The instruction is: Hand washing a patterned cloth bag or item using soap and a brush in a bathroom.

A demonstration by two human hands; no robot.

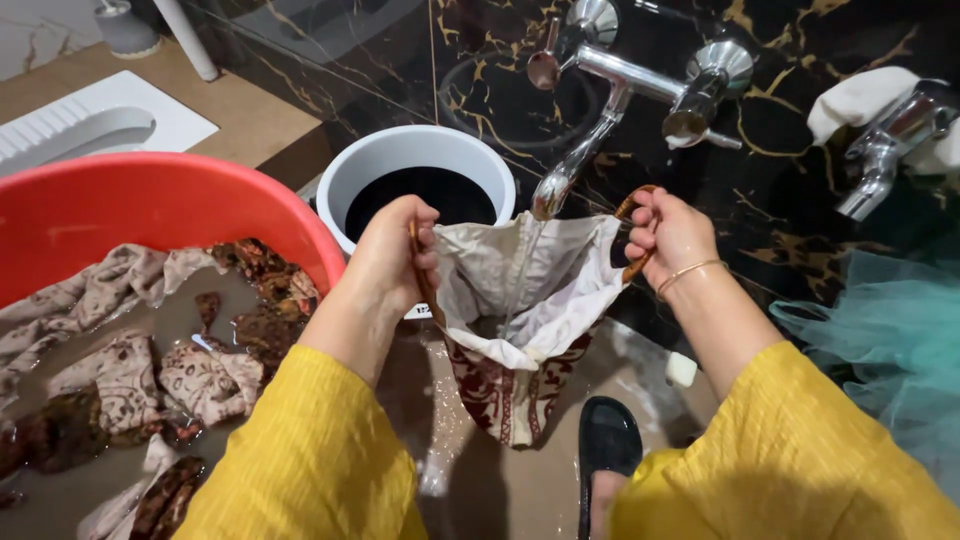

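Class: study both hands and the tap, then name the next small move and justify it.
Probably keep the patterned cloth spread under the tap: left hand and right hand hold its edges open and water runs in.

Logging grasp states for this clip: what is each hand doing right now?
Left hand: closed, gripping one edge of the patterned cloth.
Right hand: closed, gripping the other edge under the tap.

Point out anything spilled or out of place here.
Water runs from the tap through the patterned cloth held open by the left hand and right hand, wetting the floor.
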